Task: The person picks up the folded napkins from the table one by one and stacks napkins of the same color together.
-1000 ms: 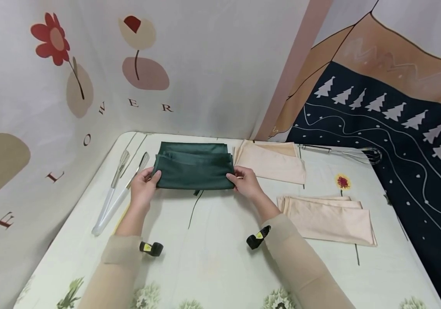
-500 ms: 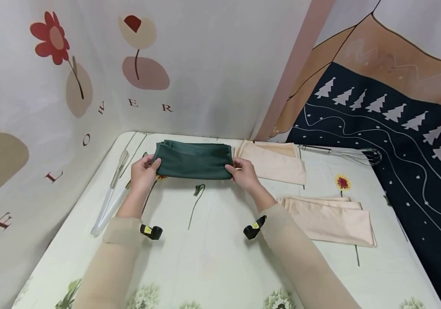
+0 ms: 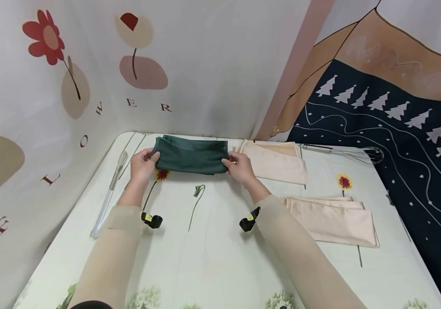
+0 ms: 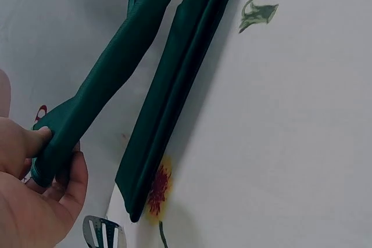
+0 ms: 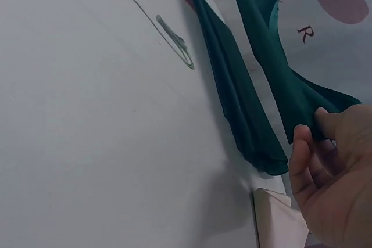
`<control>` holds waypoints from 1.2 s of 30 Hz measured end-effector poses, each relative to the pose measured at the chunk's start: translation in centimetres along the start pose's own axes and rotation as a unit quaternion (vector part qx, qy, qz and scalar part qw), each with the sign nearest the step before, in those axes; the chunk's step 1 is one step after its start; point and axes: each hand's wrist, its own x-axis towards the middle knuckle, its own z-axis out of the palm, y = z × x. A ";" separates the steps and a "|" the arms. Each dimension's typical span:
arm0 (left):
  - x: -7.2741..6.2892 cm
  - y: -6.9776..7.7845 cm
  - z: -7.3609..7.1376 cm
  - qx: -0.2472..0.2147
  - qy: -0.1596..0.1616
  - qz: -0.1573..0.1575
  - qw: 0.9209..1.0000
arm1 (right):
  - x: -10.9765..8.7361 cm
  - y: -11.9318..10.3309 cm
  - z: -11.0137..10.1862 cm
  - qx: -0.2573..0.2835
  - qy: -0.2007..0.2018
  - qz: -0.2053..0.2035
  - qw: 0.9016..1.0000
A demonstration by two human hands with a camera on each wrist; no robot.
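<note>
My left hand (image 3: 142,166) pinches one end of a folded dark green cloth (image 3: 189,156) between thumb and fingers. At its other end, my right hand (image 3: 240,167) grips it the same way, so the cloth stretches between both hands. In the left wrist view, a second folded green cloth (image 4: 174,97) lies on the table below the raised one, with a visible gap between them. The right wrist view shows the same lower cloth (image 5: 235,85) alongside the right hand. From the head view, the held cloth mostly hides it.
Tongs (image 3: 117,171) with slotted ends lie left of the left hand, partly behind the forearm. Right of the green cloths are a folded beige cloth (image 3: 274,165), another beige cloth (image 3: 330,221) nearer me, and a whisk (image 3: 344,152) at the back. Fabric walls (image 3: 212,77) border the table (image 3: 212,257).
Both hands have moved away from me toward the back wall, carrying the green cloth over the one behind it. More printed flowers on the tablecloth now show in front.
</note>
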 end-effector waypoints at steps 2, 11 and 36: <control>0.4 0.0 0.1 0.017 0.004 0.008 1.000 | 0.4 0.1 0.2 -0.007 -0.001 0.006 1.000; 2.1 0.2 0.9 0.022 0.006 0.015 1.000 | 2.1 0.2 0.3 -0.025 0.001 0.028 0.999; 4.5 -1.1 1.1 0.087 -0.024 0.008 0.996 | 3.8 0.1 0.7 -0.017 -0.083 0.127 0.988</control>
